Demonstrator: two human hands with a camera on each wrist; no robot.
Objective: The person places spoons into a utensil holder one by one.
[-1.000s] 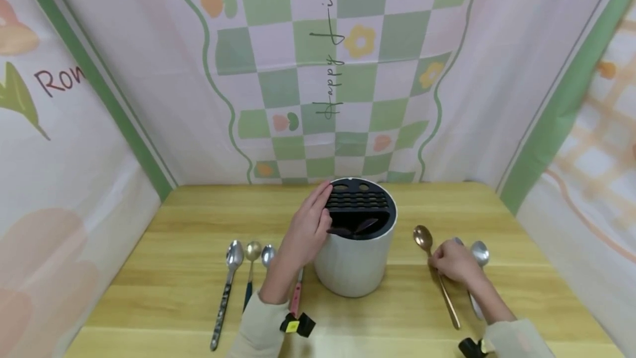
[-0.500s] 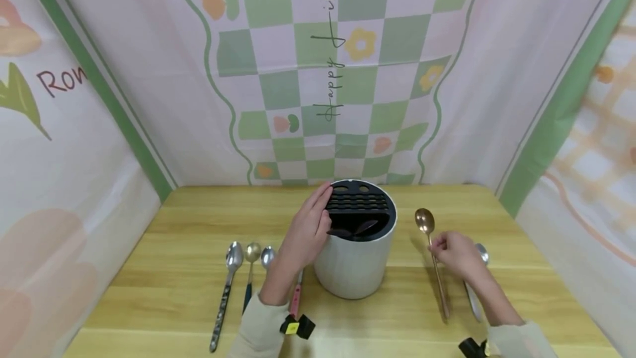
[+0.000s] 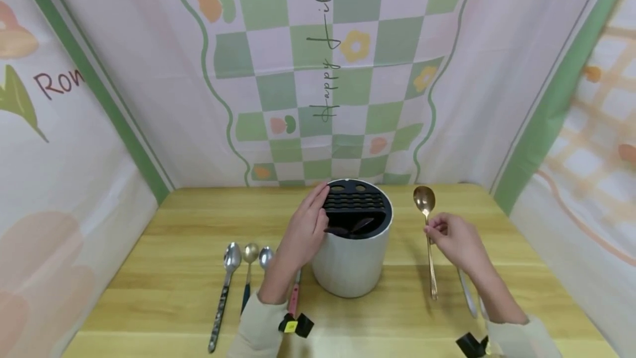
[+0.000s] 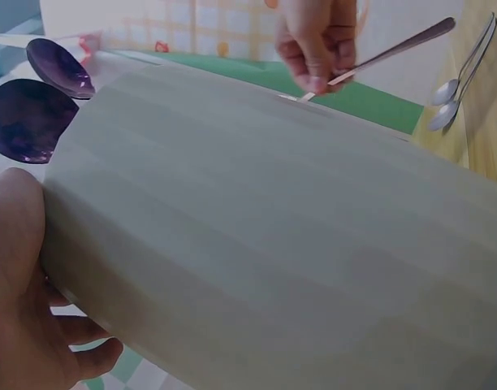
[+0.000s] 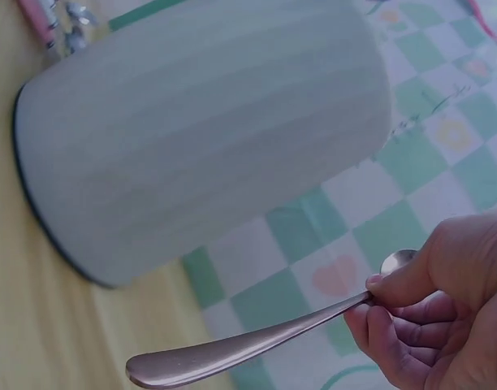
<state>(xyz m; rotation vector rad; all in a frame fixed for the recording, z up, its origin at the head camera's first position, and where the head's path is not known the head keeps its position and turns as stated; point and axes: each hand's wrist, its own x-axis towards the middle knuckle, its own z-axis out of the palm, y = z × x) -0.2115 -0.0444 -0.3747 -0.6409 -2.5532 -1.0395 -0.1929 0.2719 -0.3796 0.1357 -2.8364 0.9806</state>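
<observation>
A white cylindrical utensil holder (image 3: pixel 348 269) with a black slotted top (image 3: pixel 355 201) stands mid-table. My left hand (image 3: pixel 304 231) holds its upper left side, with fingers and thumb at the rim. Two dark, shiny spoon bowls (image 4: pixel 29 122) rise from the holder's top in the left wrist view. To the right of the holder, my right hand (image 3: pixel 456 239) pinches a copper-coloured spoon (image 3: pixel 430 264) between thumb and fingers. The spoon is off the table, bowl up and handle hanging down. In the right wrist view its handle (image 5: pixel 248 345) points away from the fingers.
Left of the holder lie a spoon with a patterned handle (image 3: pixel 222 308), a gold-bowled spoon (image 3: pixel 250 253), a silver spoon (image 3: pixel 266 257) and a pink handle (image 3: pixel 294 298). Under my right forearm lies another silver spoon (image 3: pixel 467 294), partly hidden. A checkered cloth (image 3: pixel 318 87) hangs behind the table.
My right hand has lifted the copper-coloured spoon from the table and moved it up and slightly away, turning it more upright. My left hand stays on the utensil holder.
</observation>
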